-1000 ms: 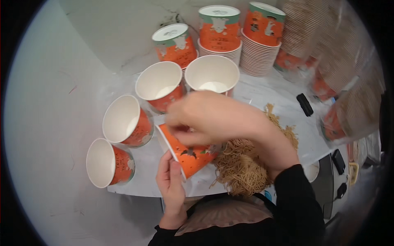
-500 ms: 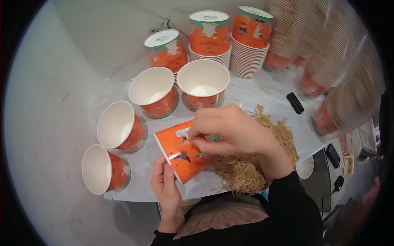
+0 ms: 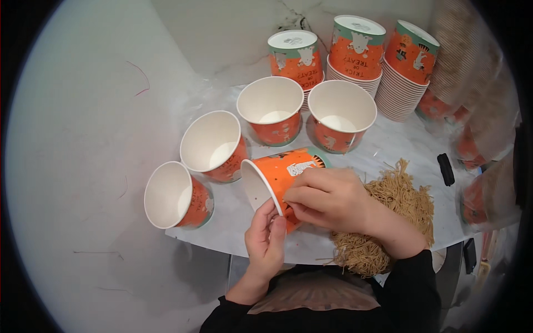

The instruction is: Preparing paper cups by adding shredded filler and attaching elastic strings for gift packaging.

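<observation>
Black sleeves [image 3: 412, 286] leave the hands [image 3: 328, 200] bare, and the black top [image 3: 316, 321] bears a fan-shaped dull-pink patch [image 3: 315, 297].

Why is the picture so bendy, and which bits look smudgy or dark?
Head view: the wide lens blackens the corners and curves the white table's near edge; head view: plastic-wrapped paper cup stacks look smudgy; head view: a soft grey shadow lies below the table's left side; head view: the orange printed paper cup looks clearer.

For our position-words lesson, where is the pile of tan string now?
In the head view, the tan string pile lies right of centre, right of the held orange cup, with the right forearm over part of it.
</observation>
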The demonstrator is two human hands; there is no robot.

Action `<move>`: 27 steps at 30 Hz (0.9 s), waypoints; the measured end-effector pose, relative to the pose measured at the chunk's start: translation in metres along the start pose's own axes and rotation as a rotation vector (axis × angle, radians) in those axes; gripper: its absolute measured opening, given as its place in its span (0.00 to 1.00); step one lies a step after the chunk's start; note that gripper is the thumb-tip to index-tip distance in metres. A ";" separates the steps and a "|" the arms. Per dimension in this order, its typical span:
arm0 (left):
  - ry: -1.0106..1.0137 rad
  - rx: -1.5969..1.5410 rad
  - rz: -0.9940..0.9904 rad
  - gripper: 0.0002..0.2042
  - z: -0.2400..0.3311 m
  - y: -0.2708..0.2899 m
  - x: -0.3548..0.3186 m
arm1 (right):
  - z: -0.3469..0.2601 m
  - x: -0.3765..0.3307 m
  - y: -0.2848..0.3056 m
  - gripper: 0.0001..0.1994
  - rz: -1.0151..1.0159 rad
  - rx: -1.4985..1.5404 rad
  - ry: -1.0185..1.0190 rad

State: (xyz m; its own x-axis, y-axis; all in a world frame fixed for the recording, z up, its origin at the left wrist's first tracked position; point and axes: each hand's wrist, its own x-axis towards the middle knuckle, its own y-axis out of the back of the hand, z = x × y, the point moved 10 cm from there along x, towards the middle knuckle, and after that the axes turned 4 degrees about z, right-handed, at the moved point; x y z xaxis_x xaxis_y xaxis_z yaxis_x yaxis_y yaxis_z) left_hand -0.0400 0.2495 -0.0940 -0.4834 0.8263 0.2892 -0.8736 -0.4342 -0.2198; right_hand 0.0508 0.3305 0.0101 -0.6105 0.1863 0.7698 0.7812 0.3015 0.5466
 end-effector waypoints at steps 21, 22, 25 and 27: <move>0.018 -0.045 0.096 0.19 0.000 0.026 0.013 | 0.012 0.011 -0.024 0.10 -0.050 0.041 0.065; 0.029 -0.064 0.096 0.18 -0.001 0.026 0.013 | 0.010 0.011 -0.025 0.10 -0.050 0.043 0.064; 0.065 -0.096 0.104 0.18 -0.005 0.027 0.013 | 0.007 0.009 -0.024 0.10 -0.043 0.037 0.062; 0.085 -0.142 0.095 0.17 -0.008 0.026 0.011 | 0.004 0.007 -0.024 0.09 -0.059 0.003 0.090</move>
State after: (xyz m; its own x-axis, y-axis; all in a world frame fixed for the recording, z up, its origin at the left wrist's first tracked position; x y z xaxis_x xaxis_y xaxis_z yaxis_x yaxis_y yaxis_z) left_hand -0.0682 0.2504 -0.1040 -0.5514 0.8141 0.1822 -0.8049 -0.4617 -0.3729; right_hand 0.0274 0.3280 0.0012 -0.6413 0.0837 0.7627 0.7437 0.3125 0.5910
